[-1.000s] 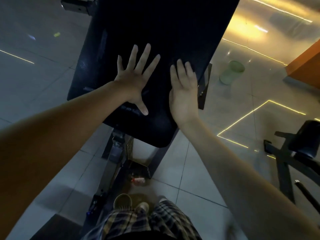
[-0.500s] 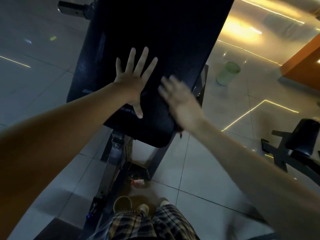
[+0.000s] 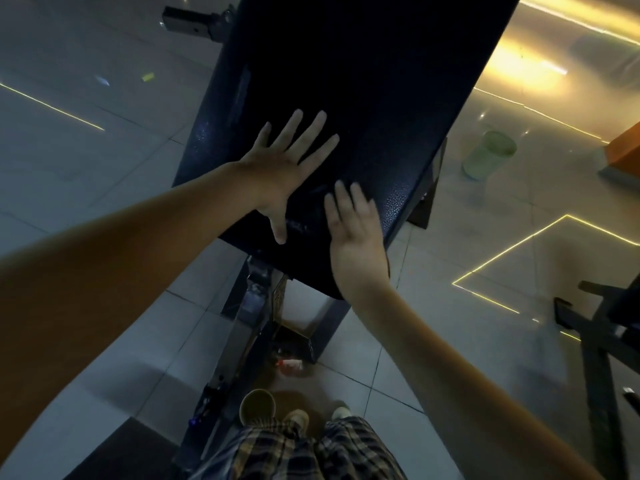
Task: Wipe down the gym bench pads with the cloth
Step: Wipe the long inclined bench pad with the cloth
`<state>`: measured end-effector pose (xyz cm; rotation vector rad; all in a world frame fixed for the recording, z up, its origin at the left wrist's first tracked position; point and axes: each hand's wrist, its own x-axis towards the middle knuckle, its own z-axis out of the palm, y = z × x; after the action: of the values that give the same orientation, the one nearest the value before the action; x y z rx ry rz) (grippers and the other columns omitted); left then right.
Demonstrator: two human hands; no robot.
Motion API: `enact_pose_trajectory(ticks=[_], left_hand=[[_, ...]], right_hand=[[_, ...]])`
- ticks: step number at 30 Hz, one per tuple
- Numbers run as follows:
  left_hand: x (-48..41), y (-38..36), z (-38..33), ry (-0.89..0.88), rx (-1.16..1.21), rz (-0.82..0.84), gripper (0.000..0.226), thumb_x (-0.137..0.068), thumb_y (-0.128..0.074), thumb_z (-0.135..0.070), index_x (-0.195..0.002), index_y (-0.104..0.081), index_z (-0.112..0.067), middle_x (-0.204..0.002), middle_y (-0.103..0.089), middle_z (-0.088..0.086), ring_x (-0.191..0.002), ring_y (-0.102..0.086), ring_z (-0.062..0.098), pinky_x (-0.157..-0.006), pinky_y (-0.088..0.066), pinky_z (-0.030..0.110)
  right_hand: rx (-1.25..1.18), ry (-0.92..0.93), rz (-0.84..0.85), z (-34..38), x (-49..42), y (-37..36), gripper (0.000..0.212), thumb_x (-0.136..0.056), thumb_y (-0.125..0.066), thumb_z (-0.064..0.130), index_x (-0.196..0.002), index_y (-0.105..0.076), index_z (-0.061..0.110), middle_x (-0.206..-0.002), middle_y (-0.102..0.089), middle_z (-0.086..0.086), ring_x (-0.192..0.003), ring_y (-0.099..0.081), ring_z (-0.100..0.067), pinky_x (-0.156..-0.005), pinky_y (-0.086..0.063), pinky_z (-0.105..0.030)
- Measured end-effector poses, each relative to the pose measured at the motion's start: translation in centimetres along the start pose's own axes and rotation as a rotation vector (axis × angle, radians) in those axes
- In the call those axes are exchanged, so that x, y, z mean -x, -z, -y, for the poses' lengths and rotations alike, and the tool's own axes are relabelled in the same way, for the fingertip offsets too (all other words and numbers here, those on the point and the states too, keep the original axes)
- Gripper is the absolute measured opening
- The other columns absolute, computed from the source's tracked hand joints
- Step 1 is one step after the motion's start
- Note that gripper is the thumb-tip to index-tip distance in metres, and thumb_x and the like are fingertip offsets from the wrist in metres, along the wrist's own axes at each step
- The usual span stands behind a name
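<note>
At frame centre, the left hand (image 3: 277, 169) lay flat, fingers spread, on the dark pad (image 3: 353, 98); the right hand (image 3: 356, 233) rested open beside it, seemingly empty.

The bench (image 3: 363, 81) pad runs off the top edge. No cloth shows; whether one lies under the right hand (image 3: 356, 237) cannot be told. Dark equipment (image 3: 602, 327) at right is cut off.
</note>
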<state>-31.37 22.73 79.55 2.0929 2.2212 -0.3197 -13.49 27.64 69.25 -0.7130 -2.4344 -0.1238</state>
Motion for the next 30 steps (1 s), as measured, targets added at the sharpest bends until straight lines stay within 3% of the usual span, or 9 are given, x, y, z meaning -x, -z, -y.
enact_pose_trajectory(ticks=[3,6,8,12,15,18,21,27,30], left_hand=[[0.6,-1.0,0.4,0.016,-0.098,0.061,0.17,-0.042,-0.088,-0.067,-0.139,0.045,-0.023,-0.147,0.051,0.012,-0.141,0.035,0.039,-0.118,-0.002,0.062],[0.8,-2.0,0.5,0.015,-0.15,0.035,0.171,-0.042,-0.087,-0.068,-0.132,0.05,-0.022,-0.146,0.051,0.013,-0.141,0.034,0.04,-0.118,-0.002,0.062],[0.4,-2.4,0.5,0.04,-0.153,0.018,0.172,-0.043,-0.087,-0.068,-0.129,0.053,-0.02,-0.143,0.053,0.014,-0.141,0.033,0.041,-0.118,-0.004,0.063],[0.1,-3.1,0.3,0.066,-0.18,-0.003,0.174,-0.042,-0.088,-0.066,-0.123,0.058,-0.018,-0.139,0.055,0.015,-0.142,0.032,0.043,-0.118,-0.006,0.064],[0.1,-3.2,0.2,0.083,-0.17,-0.006,0.174,-0.041,-0.088,-0.065,-0.127,0.056,-0.019,-0.145,0.052,0.015,-0.142,0.031,0.041,-0.118,-0.006,0.063],[0.0,-3.3,0.3,0.081,-0.144,-0.018,0.174,-0.042,-0.089,-0.064,-0.127,0.056,-0.02,-0.147,0.049,0.014,-0.143,0.031,0.039,-0.118,-0.003,0.063],[0.3,-3.4,0.2,0.08,-0.14,-0.036,0.173,-0.042,-0.089,-0.062,-0.13,0.053,-0.018,-0.148,0.047,0.014,-0.143,0.031,0.039,-0.118,-0.003,0.063],[0.7,-3.9,0.3,0.079,-0.108,-0.062,0.169,-0.046,-0.09,-0.058,-0.14,0.042,-0.01,-0.152,0.043,0.013,-0.145,0.029,0.037,-0.12,-0.001,0.059],[0.9,-4.3,0.4,0.088,-0.098,-0.073,0.167,-0.047,-0.088,-0.062,-0.144,0.038,-0.01,-0.154,0.041,0.01,-0.146,0.028,0.033,-0.121,0.0,0.055]], right_hand=[[0.058,0.203,0.145,1.4,4.3,-0.6,0.056,-0.085,-0.04,-0.001,-0.141,-0.045,0.002,-0.149,-0.041,-0.016,-0.141,-0.025,-0.031,-0.117,-0.016,-0.05],[0.137,0.448,0.368,0.0,4.3,0.6,0.056,-0.09,-0.026,0.008,-0.142,-0.046,0.007,-0.151,-0.041,-0.012,-0.141,-0.031,-0.03,-0.119,-0.019,-0.044],[0.114,0.544,0.389,-1.8,2.5,1.1,0.053,-0.093,-0.027,0.011,-0.142,-0.047,0.007,-0.151,-0.04,-0.013,-0.142,-0.032,-0.032,-0.119,-0.019,-0.044],[0.115,0.456,0.213,-5.7,-4.8,2.4,0.046,-0.089,-0.043,0.006,-0.133,-0.055,0.001,-0.144,-0.047,-0.02,-0.135,-0.04,-0.04,-0.113,-0.024,-0.049],[0.133,0.269,0.137,-7.4,-9.5,3.5,0.048,-0.088,-0.04,0.003,-0.135,-0.052,-0.001,-0.146,-0.044,-0.023,-0.137,-0.035,-0.043,-0.114,-0.022,-0.05],[0.096,0.038,0.046,-5.7,-10.0,3.2,0.05,-0.091,-0.03,0.005,-0.137,-0.05,-0.002,-0.149,-0.04,-0.021,-0.141,-0.03,-0.041,-0.117,-0.017,-0.048],[0.066,-0.061,0.001,-2.7,-7.9,1.8,0.051,-0.087,-0.047,-0.007,-0.138,-0.048,-0.003,-0.15,-0.039,-0.021,-0.143,-0.029,-0.039,-0.119,-0.018,-0.05],[-0.016,0.147,0.2,3.2,1.7,-0.8,0.073,-0.071,-0.06,-0.01,-0.142,-0.045,0.004,-0.151,-0.039,-0.016,-0.142,-0.029,-0.037,-0.115,-0.013,-0.048],[0.031,0.35,0.34,3.5,4.8,-0.7,0.062,-0.079,-0.052,-0.002,-0.141,-0.046,0.004,-0.15,-0.042,-0.013,-0.142,-0.031,-0.03,-0.116,-0.019,-0.045]])
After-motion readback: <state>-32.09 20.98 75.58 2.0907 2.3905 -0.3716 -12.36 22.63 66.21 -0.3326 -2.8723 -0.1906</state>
